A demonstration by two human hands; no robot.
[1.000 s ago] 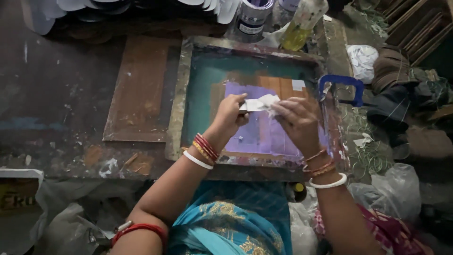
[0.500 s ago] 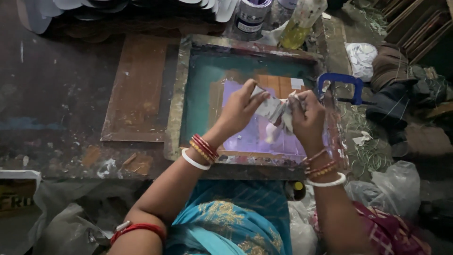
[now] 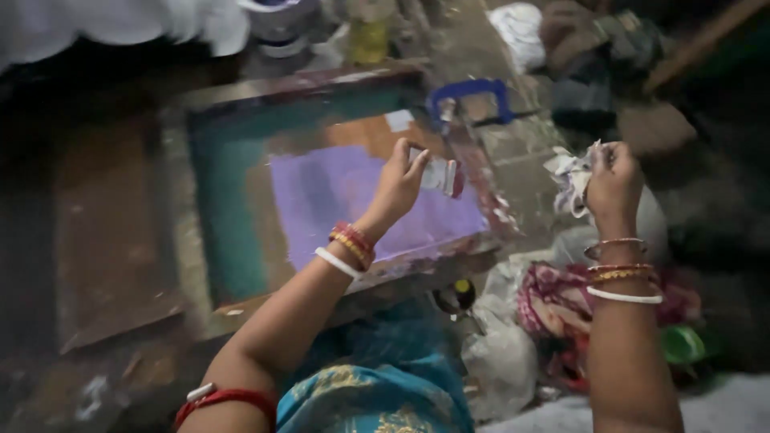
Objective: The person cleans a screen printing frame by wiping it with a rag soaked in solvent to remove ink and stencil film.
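My left hand (image 3: 395,188) is raised over the printing screen (image 3: 241,240) and pinches a small white card with a red edge (image 3: 439,175). Off to the right of the frame, my right hand (image 3: 613,183) grips a crumpled white rag (image 3: 568,180) held up in the air. The screen has a worn wooden frame, a teal mesh and a purple ink patch (image 3: 337,196) in its middle, with an orange patch above it. Both wrists wear red, gold and white bangles.
A blue clamp (image 3: 469,88) sits at the screen's far right corner. A brown board (image 3: 104,240) lies left of the screen. Pots and a yellowish bottle (image 3: 369,36) stand at the back. Plastic bags and a patterned cloth (image 3: 553,309) pile up at the right, by my lap.
My hands, together over the purple patch with the rag and card, have separated. The right hand has carried the rag off to the right; the left keeps the card. The view has shifted right.
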